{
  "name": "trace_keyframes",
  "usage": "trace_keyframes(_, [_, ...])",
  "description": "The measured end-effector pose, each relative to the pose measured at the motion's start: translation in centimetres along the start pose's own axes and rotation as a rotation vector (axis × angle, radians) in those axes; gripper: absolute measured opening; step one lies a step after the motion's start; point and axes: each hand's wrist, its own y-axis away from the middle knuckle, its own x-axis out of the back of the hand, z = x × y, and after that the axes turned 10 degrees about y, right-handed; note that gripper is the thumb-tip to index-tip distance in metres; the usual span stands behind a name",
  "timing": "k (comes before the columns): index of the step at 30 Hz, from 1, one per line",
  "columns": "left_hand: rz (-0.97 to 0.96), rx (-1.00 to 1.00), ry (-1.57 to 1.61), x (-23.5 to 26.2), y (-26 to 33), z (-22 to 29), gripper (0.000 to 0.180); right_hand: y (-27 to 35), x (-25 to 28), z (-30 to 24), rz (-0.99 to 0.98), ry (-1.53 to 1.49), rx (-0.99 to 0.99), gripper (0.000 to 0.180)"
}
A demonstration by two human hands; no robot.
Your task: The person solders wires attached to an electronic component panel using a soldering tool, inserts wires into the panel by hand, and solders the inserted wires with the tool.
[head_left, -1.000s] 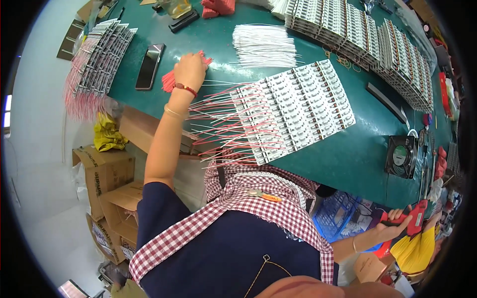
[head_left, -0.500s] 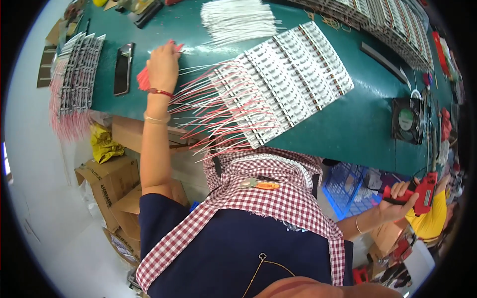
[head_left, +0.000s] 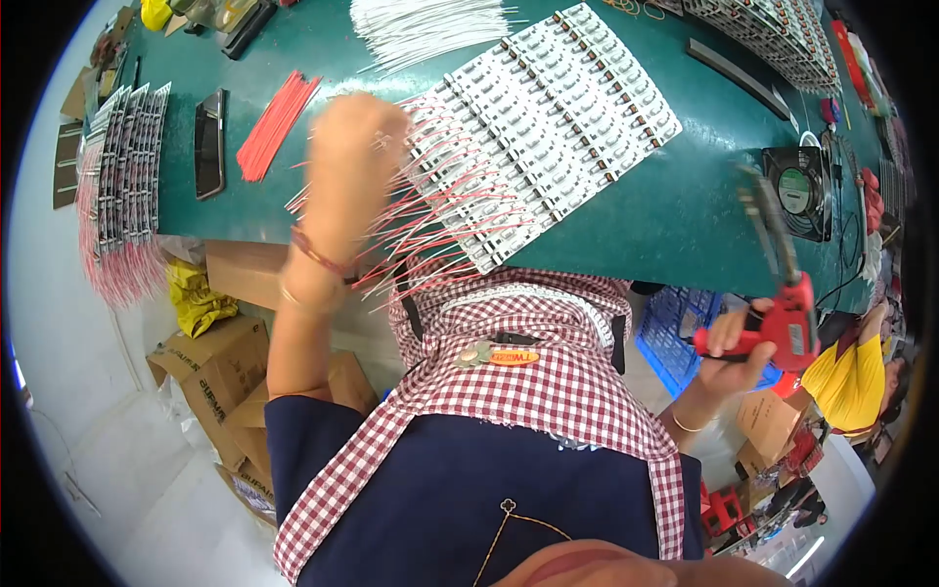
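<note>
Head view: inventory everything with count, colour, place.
Table: 1, green, centre
Panel: 1, white, centre
Leads: many, red/white, panel's left side
Phone: 1, black, left
Red wires: 1 pile, red, beside phone
White wires: 1 pile, white, top
Wired boards: several, white, left
Boards: several, white, top right
Bar: 1, black, upper right
Fan: 1, black, right
Gun tool: 1, red, right
Boxes: several, brown, lower left
Bag: 1, yellow, above boxes
Crate: 1, blue, below table
Co-worker: 1, yellow top, far right
Apron: 1, checked, worn
Left hand: 1, blurred, at leads
Right hand: 1, bare, gripping tool
</note>
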Motion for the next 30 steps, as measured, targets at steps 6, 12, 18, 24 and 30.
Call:
trace_keyframes(6, [-0.167, 0.079, 0.121, -6.7, 3.9, 9.3, 0.009, 3.3, -3.1, 2.6, -0.127, 0.164, -0.299, 0.07])
trace_keyframes(12, [-0.134, 0.127, 0.045, -7.6, 3.9, 9.3, 0.009, 6.4, -2.2, 5.2, -0.178, 0.392, -0.312, 0.065])
trace_keyframes(18, [-0.276, 0.125, -0.005, -6.7, 2.9, 9.5, 0.006, 6.7, -1.8, 5.9, -0.233, 0.323, -0.338, 0.048])
trace_keyframes(24, [-0.356, 0.121, -0.098, -6.9, 2.4, 10.0, 0.006, 6.9, -1.9, 7.2, -0.221, 0.297, -0.332, 0.043])
trace_keyframes(30, [-0.389, 0.115, -0.117, -6.8, 2.1, 10.0, 0.007, 7.6, 0.0, 8.4, -0.271, 0.416, -0.236, 0.043])
